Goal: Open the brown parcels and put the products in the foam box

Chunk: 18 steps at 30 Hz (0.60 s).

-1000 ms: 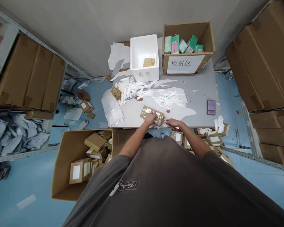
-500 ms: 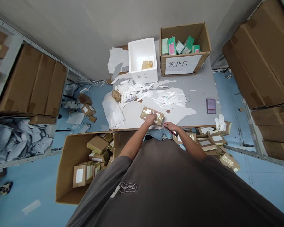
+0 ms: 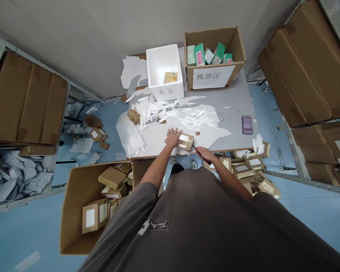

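Observation:
A small taped cardboard box lies near the front edge of the table. My left hand grips its left end from above, fingers spread over the top. My right hand is closed round the handle of a red and black box cutter. The thin tip of the cutter points at the right end of the box; whether it touches the tape is too small to tell. White paper scraps are strewn just behind the box.
Behind stand a white foam box and a labelled carton of green packages. A large open carton of parcels sits at left; more parcels are piled at right. A purple-screened device lies on the table.
My left hand has slid from the middle of the cardboard box to its left end. My right hand still holds the box cutter at the box's right end. The view has shifted slightly.

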Available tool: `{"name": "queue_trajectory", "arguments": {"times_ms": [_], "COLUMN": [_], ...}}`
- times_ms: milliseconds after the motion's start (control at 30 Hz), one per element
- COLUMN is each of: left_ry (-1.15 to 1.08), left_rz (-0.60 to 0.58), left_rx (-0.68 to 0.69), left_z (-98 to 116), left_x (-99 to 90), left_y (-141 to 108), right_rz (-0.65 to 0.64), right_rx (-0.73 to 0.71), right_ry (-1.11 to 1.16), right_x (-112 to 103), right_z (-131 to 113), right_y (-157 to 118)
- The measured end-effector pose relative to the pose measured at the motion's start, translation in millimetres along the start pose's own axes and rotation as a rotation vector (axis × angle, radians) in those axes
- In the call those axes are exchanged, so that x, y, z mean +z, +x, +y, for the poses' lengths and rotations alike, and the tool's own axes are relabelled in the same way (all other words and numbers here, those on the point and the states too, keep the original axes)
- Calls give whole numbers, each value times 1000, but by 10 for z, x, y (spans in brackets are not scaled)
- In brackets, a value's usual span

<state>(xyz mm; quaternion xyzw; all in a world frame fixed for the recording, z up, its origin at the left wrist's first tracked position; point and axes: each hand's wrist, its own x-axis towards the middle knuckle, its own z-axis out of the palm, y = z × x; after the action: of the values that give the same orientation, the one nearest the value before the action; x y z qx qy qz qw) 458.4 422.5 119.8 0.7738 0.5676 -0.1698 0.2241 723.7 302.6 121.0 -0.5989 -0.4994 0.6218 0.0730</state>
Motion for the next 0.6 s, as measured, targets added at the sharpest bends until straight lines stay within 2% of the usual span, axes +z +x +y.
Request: {"name": "queue_trajectory", "arguments": {"times_ms": [133,300,467,600], "left_ry": [-4,-23,-42,-64], "left_rz": [136,240,273,275], "left_rx": [-19,20,-5,-4], "left_z": [76,132,190,208], "left_x": [143,358,389,378], "left_y": [-116,-310,-335,-336], "right_rz": [135,195,219,266], "right_rx": [-81,-144,-124,-63], "right_ry": [-207,-433,-617,-670], "right_x": [31,0,82,194], "right_z": [-49,-155,-305,-387], "right_y": [35,110,184,231]}}
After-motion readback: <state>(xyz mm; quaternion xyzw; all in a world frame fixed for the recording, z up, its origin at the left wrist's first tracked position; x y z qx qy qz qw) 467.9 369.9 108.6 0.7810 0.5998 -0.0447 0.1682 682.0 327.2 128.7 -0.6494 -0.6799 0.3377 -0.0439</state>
